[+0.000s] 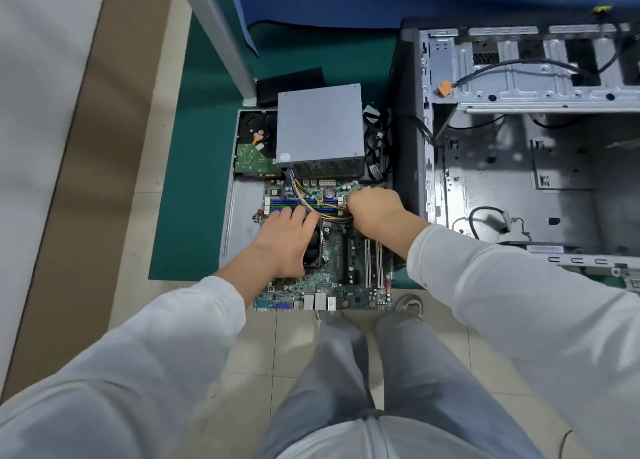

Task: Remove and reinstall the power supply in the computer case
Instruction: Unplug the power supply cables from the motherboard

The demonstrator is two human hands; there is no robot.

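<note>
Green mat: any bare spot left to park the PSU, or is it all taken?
Bare green mat lies left of the side panel, and between the power supply and blue cloth. Crowded: motherboard, both hands, cable bundle beside the case.

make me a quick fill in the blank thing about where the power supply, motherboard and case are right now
1. The grey power supply sits outside the computer case, on the far side of the ____.
2. The left hand rests flat on the motherboard, while the right hand grips a bundle of yellow and black ____.
3. The hard drive lies to the ____ of the power supply.

Missing words: motherboard; cables; left
</note>
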